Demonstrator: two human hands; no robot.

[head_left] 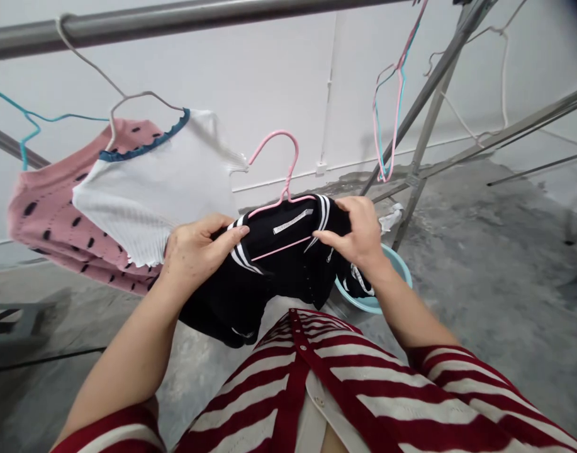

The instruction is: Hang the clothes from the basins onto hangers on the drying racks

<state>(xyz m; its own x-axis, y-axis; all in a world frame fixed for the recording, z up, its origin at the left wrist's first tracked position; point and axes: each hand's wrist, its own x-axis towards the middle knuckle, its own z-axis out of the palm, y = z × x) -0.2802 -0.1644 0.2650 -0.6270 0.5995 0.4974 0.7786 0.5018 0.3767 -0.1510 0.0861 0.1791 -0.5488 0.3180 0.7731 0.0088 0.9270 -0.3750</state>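
Observation:
Between my hands is a black shirt point(288, 277) with white stripes along its collar and a pale label inside the neck. A pink hanger point(288, 182) sits inside the shirt, its hook sticking up out of the neck and touching no rail. My left hand point(198, 248) pinches the left side of the collar, thumb over the stripes. On the other side, my right hand point(357, 233) grips the right collar edge, thumb inside the neckline. The fingers behind the cloth are partly hidden.
A metal rail point(175, 25) crosses the top. From it hang a white top point(165, 182) and, behind it, a pink spotted garment point(56, 214). Pink and blue hangers point(387, 119) hang at right. A light blue basin point(401, 267) with dark clothes stands on the floor.

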